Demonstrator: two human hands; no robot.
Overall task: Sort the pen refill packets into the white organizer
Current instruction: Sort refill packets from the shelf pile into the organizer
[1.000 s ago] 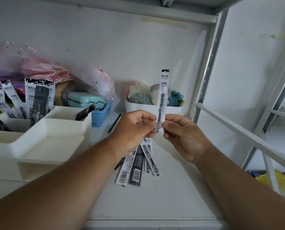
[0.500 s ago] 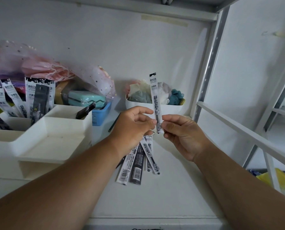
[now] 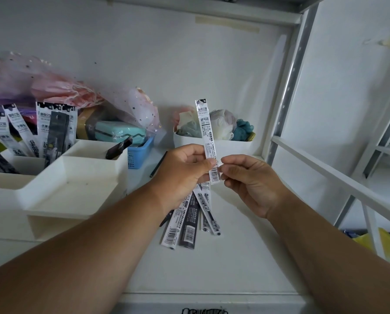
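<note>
Two hands pinching slim glossy refill packet [image 3: 208, 141], near-upright, barcode low

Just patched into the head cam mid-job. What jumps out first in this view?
Both hands, left hand and right hand, pinch one upright refill packet at centre frame. Below them more packets lie fanned on the shelf. At left the white organizer already holds packets standing in its rear compartment.

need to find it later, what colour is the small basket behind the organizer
Blue basket, head view.
</note>
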